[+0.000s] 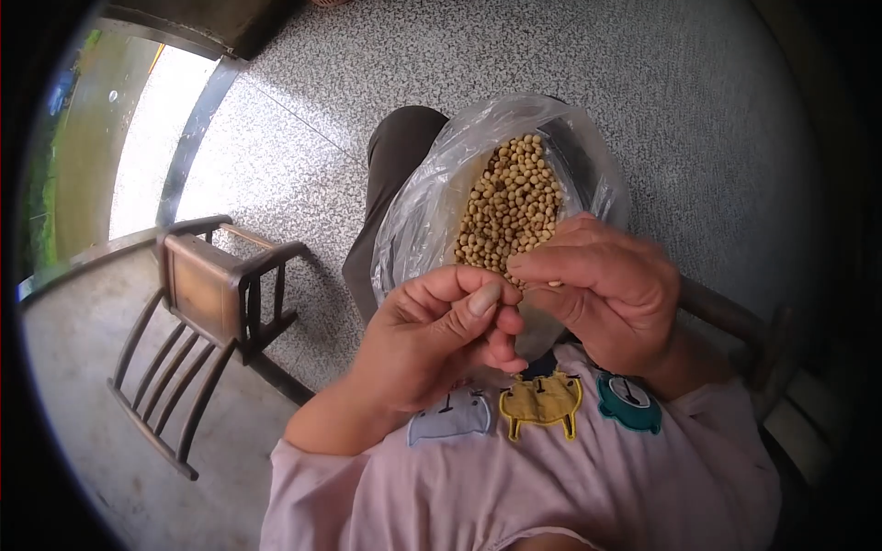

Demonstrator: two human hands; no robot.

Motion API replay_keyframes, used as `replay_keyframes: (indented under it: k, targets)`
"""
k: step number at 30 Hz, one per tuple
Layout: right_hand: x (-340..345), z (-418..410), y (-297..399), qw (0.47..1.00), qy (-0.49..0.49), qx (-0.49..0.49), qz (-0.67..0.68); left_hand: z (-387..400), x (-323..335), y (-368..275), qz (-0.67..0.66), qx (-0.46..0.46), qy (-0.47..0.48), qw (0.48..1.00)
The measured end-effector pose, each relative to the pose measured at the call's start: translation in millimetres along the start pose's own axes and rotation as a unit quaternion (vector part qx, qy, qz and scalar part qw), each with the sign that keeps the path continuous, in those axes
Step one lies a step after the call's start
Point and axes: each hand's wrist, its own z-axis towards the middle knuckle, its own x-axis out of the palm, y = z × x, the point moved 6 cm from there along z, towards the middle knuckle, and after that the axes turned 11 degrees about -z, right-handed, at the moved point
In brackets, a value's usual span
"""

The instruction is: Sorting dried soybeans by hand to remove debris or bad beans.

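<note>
A clear plastic bag [427, 200] lies open across my lap, with a heap of round tan beans [513, 200], which look like soybeans, inside it. Both hands are over the bag's near edge, close together. My left hand [441, 324] has its thumb and index finger pinched; whatever may be between the tips is too small to make out. My right hand [599, 296] is just to the right, its thumb and index finger a little apart, with a pale bean showing by the thumb. Its other fingers are curled, and the palm is hidden.
A wooden chair [203, 289] stands on the left, beside my knee [400, 151]. Speckled terrazzo floor [331, 76] spreads around me. Bright light falls through a doorway at the upper left. A dark wooden chair arm [720, 310] is at my right.
</note>
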Motion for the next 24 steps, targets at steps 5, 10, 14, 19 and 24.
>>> replay_keyframes:
  k: [5,10,14,19,24]
  targets:
    - [0.9,-1.9,6.2,0.998,-0.001,0.003,-0.067,-2.0,0.8,3.8,-0.051,-0.028,0.045,0.997]
    - [8.1,-6.5,-12.1,0.989,0.020,0.028,-0.145,-9.9,5.8,-15.9,0.041,0.036,0.019,0.998]
    - [3.3,-4.5,18.5,0.979,-0.030,-0.106,-0.170,-7.5,2.8,-13.6,0.027,0.043,0.005,0.999]
    - [13.7,3.2,34.2,0.973,0.042,-0.132,-0.183,1.4,-7.9,8.6,-0.080,-0.006,-0.024,0.997]
    - [5.6,17.6,-7.6,0.968,0.017,-0.059,-0.242,-11.7,12.8,-26.9,0.175,0.074,0.035,0.981]
